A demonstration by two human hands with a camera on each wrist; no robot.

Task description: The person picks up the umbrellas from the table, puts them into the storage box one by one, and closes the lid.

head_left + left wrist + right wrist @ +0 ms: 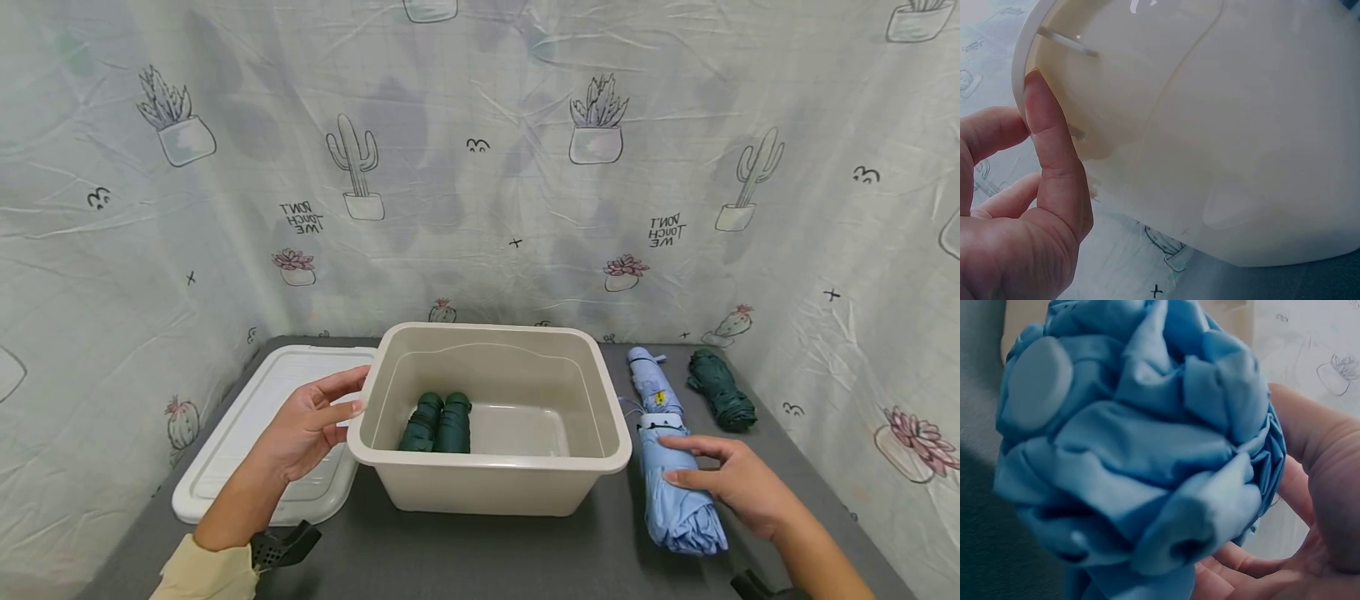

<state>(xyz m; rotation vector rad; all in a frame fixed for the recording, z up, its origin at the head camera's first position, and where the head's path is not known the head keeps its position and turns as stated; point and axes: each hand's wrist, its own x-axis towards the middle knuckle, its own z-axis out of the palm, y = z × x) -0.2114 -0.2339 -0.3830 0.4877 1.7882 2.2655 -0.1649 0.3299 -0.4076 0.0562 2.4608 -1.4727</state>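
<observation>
My left hand [315, 421] touches the left rim of a beige plastic bin [491, 487]; in the left wrist view, the thumb [1054, 144] lies against the outside below the rim. Two dark green rolled bundles [453, 423] lie side by side in the bin's left half. To the right of the bin, my right hand [738, 483] grips a light blue folded umbrella [678, 508] from its right side. Its bunched fabric fills the right wrist view. Beyond its white band lies another blue length [652, 379] with a yellow print; whether it is separate, I cannot tell.
A white lid [262, 433] lies flat on the grey table [480, 558], left of the bin. Another dark green bundle [722, 392] is at the back right. A printed cloth [480, 192] hangs behind and at both sides.
</observation>
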